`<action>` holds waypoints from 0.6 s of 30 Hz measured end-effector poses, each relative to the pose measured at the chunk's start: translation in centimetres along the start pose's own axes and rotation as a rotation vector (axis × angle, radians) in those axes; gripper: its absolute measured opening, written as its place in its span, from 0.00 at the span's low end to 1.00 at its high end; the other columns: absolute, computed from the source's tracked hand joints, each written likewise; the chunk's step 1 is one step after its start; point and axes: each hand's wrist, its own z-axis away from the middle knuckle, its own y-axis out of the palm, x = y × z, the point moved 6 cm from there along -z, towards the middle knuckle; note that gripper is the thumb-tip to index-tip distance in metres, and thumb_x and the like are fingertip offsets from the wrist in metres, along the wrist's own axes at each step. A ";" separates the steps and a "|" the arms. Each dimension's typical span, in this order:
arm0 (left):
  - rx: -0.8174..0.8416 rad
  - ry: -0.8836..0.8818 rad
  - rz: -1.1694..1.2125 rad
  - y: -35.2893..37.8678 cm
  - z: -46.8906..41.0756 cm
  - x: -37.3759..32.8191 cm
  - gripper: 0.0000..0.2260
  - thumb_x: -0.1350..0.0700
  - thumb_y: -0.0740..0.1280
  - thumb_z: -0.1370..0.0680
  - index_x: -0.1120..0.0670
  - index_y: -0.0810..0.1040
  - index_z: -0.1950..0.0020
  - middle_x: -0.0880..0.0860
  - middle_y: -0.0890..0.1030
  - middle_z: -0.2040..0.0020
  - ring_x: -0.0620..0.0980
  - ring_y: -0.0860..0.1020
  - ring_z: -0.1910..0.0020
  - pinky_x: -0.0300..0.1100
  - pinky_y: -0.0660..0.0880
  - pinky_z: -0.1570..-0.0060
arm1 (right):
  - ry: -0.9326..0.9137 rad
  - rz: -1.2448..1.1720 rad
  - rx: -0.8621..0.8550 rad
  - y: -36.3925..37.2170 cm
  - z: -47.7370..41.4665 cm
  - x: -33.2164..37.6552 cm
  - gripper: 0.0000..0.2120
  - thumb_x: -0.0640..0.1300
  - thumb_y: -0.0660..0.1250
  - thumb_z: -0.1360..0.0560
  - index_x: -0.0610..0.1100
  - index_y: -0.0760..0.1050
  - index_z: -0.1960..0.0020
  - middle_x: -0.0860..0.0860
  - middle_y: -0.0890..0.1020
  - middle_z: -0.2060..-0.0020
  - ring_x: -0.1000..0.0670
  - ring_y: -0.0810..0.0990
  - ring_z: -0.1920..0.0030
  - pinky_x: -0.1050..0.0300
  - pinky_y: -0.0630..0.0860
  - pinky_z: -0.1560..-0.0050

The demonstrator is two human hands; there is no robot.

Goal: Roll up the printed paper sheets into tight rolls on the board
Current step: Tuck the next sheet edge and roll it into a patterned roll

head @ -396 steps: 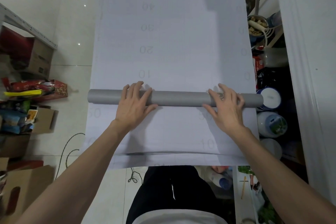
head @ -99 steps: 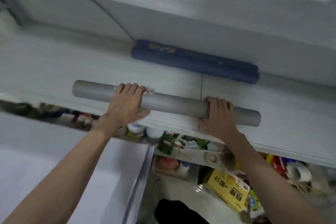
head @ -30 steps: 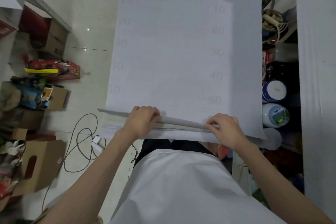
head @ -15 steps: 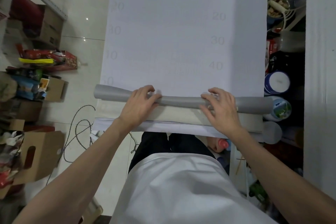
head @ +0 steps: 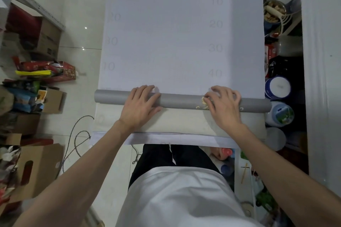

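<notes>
Pressing the grey roll [head: 181,101] with my left hand [head: 140,106], fingers straight; my right hand [head: 224,106] fingers curl over it. The roll lies across the board [head: 184,122], taking up the printed sheet [head: 180,33].

Left: glossy pale floor tiles [head: 81,14], dotted with small light glints. Upper left, a perforated metal shelf rail [head: 33,3], with a brown carton [head: 48,38] beneath. Lower down, a red snack packet [head: 60,72] with a yellow strip [head: 33,73] just beside, then a small open carton [head: 53,100] among coloured packets. A grey cable [head: 77,134] looped over the tiles, near a big carton with a handle cutout [head: 40,167]. Right: a metal bowl [head: 275,12] of pale food, a blue-rimmed white tub [head: 277,87], a green-labelled jar [head: 280,114] just below, a white panel [head: 321,61] along the edge.
</notes>
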 end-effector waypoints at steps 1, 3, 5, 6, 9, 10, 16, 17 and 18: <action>-0.004 -0.006 -0.010 0.1 0.1 0.1 0.20 0.41 0.66 0.19 0.55 0.78 0.37 0.61 0.77 0.37 0.62 0.75 0.41 0.56 0.70 0.39 | 0.006 0.019 0.002 0.0 0.4 0.0 0.09 0.55 0.63 0.19 0.53 0.79 0.45 0.49 0.76 0.37 0.46 0.73 0.37 0.45 0.60 0.38; -0.025 -0.031 -0.027 0.2 0.1 0.2 0.21 0.40 0.65 0.19 0.54 0.78 0.35 0.61 0.77 0.40 0.62 0.75 0.46 0.55 0.71 0.42 | -0.032 0.056 0.030 0.2 1.2 -0.1 0.16 0.60 0.63 0.21 0.53 0.77 0.39 0.47 0.74 0.36 0.44 0.71 0.36 0.45 0.60 0.38; -0.042 -0.024 -0.037 0.3 -0.2 0.3 0.19 0.43 0.64 0.18 0.54 0.78 0.34 0.59 0.78 0.44 0.61 0.76 0.50 0.53 0.70 0.46 | -0.055 0.112 0.052 0.2 1.6 -0.5 0.21 0.63 0.61 0.21 0.53 0.75 0.34 0.48 0.74 0.39 0.44 0.72 0.39 0.44 0.62 0.40; -0.050 -0.013 -0.038 0.3 -0.4 0.3 0.18 0.45 0.64 0.18 0.54 0.78 0.34 0.57 0.78 0.47 0.59 0.77 0.52 0.52 0.70 0.47 | -0.047 0.128 0.046 0.1 1.5 -0.7 0.23 0.63 0.60 0.21 0.52 0.74 0.33 0.49 0.76 0.41 0.45 0.73 0.40 0.44 0.62 0.41; -0.061 -0.030 -0.038 -0.1 -1.6 0.8 0.14 0.46 0.62 0.17 0.54 0.77 0.37 0.54 0.80 0.56 0.58 0.77 0.61 0.49 0.69 0.49 | 0.038 0.062 -0.008 -0.4 0.4 -1.0 0.19 0.61 0.61 0.20 0.50 0.75 0.36 0.53 0.81 0.48 0.48 0.75 0.42 0.45 0.60 0.40; -0.053 -0.043 -0.042 -0.1 -2.1 1.0 0.13 0.47 0.60 0.16 0.54 0.77 0.40 0.54 0.80 0.58 0.58 0.77 0.63 0.49 0.69 0.49 | 0.068 0.018 -0.024 -0.6 -0.1 -1.0 0.17 0.60 0.62 0.20 0.49 0.75 0.40 0.53 0.81 0.49 0.48 0.76 0.43 0.45 0.60 0.40; -0.015 -0.113 -0.110 0.6 -3.7 1.5 0.14 0.46 0.59 0.16 0.54 0.77 0.39 0.60 0.78 0.39 0.63 0.77 0.43 0.57 0.68 0.39 | 0.037 0.105 -0.150 -0.4 -1.7 -0.9 0.15 0.58 0.61 0.19 0.50 0.79 0.43 0.49 0.78 0.36 0.46 0.75 0.38 0.44 0.62 0.40; 0.026 -0.116 -0.116 0.8 -3.8 1.5 0.18 0.42 0.60 0.17 0.54 0.76 0.36 0.61 0.75 0.36 0.64 0.74 0.40 0.58 0.67 0.37 | 0.020 0.125 -0.102 -0.1 -1.6 -1.0 0.19 0.62 0.61 0.21 0.50 0.78 0.39 0.47 0.76 0.34 0.45 0.74 0.36 0.44 0.61 0.39; 0.067 -0.113 -0.123 0.9 -3.9 1.5 0.24 0.38 0.60 0.19 0.54 0.74 0.33 0.62 0.74 0.36 0.64 0.73 0.40 0.58 0.66 0.37 | 0.008 0.147 -0.047 0.2 -1.5 -1.2 0.24 0.65 0.60 0.23 0.50 0.76 0.37 0.46 0.74 0.35 0.44 0.73 0.36 0.43 0.61 0.39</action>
